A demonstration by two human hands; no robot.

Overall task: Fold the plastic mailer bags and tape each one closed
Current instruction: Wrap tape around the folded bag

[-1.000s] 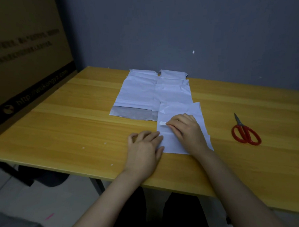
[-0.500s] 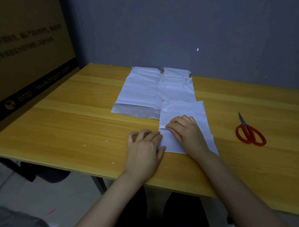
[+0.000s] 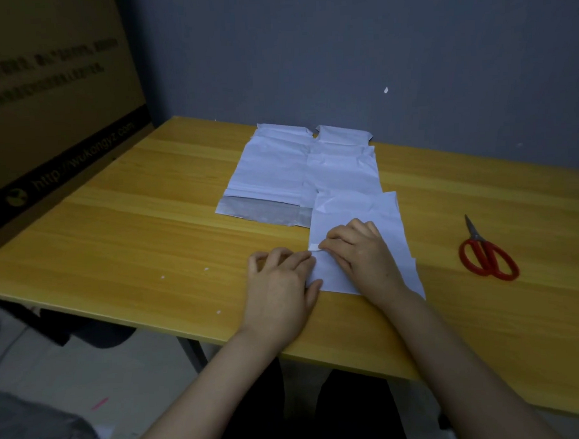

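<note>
White bag (image 3: 357, 209) lies under bent right hand (image 3: 361, 254), left hand (image 3: 278, 288) alongside.

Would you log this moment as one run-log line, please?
left hand: rests on edge of folded white plastic mailer bag | right hand: touches white strip | red-handled scissors: untouched

Table (image 3: 149, 242), contents:
- Left bag (image 3: 273, 173) and right bag (image 3: 342, 164), flat, side by side, mid-rear.
- Folded bag (image 3: 357, 209), in front of the right bag, overlapping its near edge.
- Right hand (image 3: 362, 252), on the folded bag.
- Left hand (image 3: 277, 286), on the table, touching the folded bag's left edge.
- Scissors (image 3: 487, 255), well to the right.
- Cardboard box (image 3: 44, 97), along the table's left side.
</note>
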